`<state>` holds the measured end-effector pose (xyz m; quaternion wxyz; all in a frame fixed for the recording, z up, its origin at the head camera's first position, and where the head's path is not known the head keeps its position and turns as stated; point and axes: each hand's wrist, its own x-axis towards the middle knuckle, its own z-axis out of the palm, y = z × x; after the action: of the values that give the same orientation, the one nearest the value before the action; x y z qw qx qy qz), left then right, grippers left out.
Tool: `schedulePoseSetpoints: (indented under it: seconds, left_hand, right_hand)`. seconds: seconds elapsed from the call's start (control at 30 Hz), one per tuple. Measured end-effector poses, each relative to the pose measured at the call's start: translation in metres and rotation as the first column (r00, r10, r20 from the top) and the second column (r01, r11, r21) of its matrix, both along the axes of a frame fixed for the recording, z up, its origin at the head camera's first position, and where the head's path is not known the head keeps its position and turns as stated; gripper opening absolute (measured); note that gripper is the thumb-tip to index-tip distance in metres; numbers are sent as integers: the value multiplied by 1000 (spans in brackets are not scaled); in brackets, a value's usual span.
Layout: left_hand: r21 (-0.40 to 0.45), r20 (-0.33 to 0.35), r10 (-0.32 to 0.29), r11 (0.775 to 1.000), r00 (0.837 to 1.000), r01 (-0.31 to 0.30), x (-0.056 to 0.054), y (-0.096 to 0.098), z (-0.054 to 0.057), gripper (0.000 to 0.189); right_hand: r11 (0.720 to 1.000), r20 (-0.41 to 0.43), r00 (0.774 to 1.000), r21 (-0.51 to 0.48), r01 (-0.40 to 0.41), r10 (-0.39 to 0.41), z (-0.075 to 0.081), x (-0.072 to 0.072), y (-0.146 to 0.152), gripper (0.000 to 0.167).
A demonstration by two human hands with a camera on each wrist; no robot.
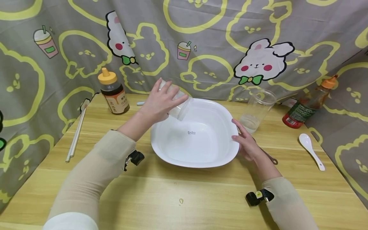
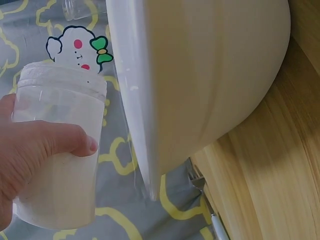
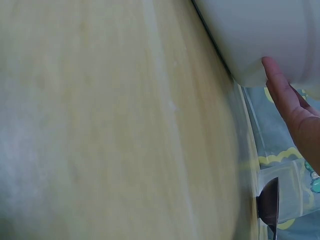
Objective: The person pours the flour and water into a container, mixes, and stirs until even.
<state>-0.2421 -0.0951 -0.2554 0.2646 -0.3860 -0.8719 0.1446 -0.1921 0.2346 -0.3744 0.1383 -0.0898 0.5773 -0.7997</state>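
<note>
My left hand point(image 1: 164, 100) grips a clear plastic jar point(image 1: 179, 110), tilted with its mouth toward the inside of a white basin point(image 1: 195, 150). The left wrist view shows the thumb wrapped across the cloudy-looking jar point(image 2: 60, 185), close beside the basin's rim point(image 2: 142, 130). At the basin's right side, my right hand point(image 1: 246, 143) holds the rim, thumb at the edge. Seen from the right wrist, the fingers point(image 3: 280, 90) lie against the basin's outer wall point(image 3: 260, 30). The basin stands on the wooden table.
A second clear jar point(image 1: 254, 111) with a little liquid stands behind my right hand, near a dark ladle point(image 3: 269, 202). Syrup bottle point(image 1: 113, 92) and chopsticks point(image 1: 76, 135) are left; sauce bottle point(image 1: 307, 103) and white spoon point(image 1: 311, 151) right. A fork point(image 2: 197, 181) lies behind the basin. Drops point(image 1: 181, 201) dot the table.
</note>
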Motion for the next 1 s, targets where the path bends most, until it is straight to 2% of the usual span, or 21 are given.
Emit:
schedulePoseSetpoints:
  seconds: [0.27, 0.57, 0.73, 0.87, 0.93, 1.0]
  left_hand:
    - [2, -4, -3, 1000, 1000, 3, 1, 1, -2, 72]
    - [-8, 94, 113, 994, 989, -113, 4, 0, -3, 80]
    - [82, 124, 132, 986, 984, -143, 2, -7, -8, 82]
    - [236, 176, 142, 955, 974, -182, 0, -16, -12, 84]
    - [324, 201, 139, 925, 970, -200, -1, -21, -14, 85]
    - [412, 235, 137, 882, 962, -226, -2, -27, -16, 86]
  right_hand:
    - [1000, -4, 1000, 5, 2, -2, 0, 0, 0, 64]
    - [1000, -6, 1000, 5, 5, -4, 0, 0, 0, 63]
    - [1000, -6, 1000, 6, 2, -2, 0, 1, -1, 63]
    - [1000, -6, 1000, -1, -1, 1, 0, 1, -1, 64]
    - [1000, -5, 1000, -2, -1, 1, 0, 1, -1, 64]
    - [1000, -6, 1000, 2, -2, 2, 0, 1, -1, 64]
